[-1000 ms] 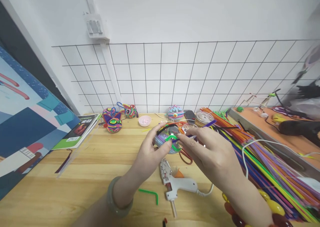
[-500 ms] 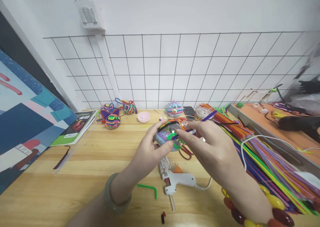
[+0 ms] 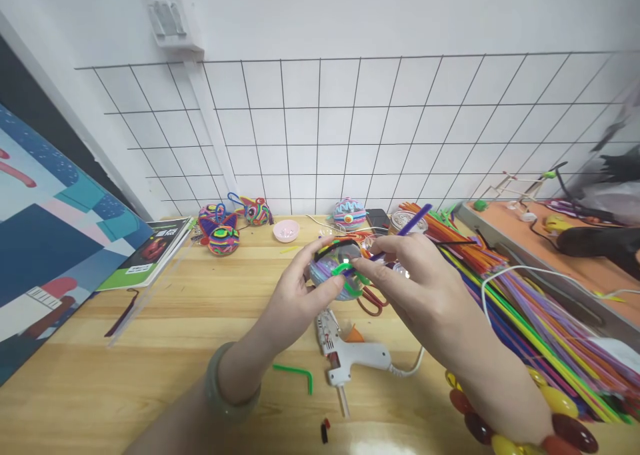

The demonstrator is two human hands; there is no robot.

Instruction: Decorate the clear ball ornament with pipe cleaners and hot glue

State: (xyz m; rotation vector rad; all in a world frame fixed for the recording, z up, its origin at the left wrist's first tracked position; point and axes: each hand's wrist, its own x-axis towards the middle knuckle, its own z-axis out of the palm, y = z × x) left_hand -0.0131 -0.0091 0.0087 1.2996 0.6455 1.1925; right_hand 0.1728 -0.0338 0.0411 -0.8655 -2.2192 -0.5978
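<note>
My left hand (image 3: 300,291) is closed around a clear plastic ball (image 3: 325,273) partly covered with pastel, green and black pipe cleaners. Its thumb presses near a wavy green strip on the ball's face. In my right hand (image 3: 415,275) is a purple pipe cleaner (image 3: 417,219), one end sticking up past the knuckles and the other lying against the ball beside the green strip. My right index fingertip touches the ball. Below both hands a white hot glue gun (image 3: 357,355) lies on its side, a glue stick poking out of its back.
A bent green pipe cleaner piece (image 3: 295,369) and small black and red bits (image 3: 325,431) lie nearby. Pipe cleaner bundles (image 3: 545,335) fill the right side. Behind are a pink bowl (image 3: 287,231), a pastel decorated ball (image 3: 349,215) and colourful wrapped ornaments (image 3: 223,238). Magazines (image 3: 150,255) lie left.
The purple pipe cleaner's free end now stands up higher and more steeply above my right hand. Both hands stay at the ball; the view has tilted down slightly.
</note>
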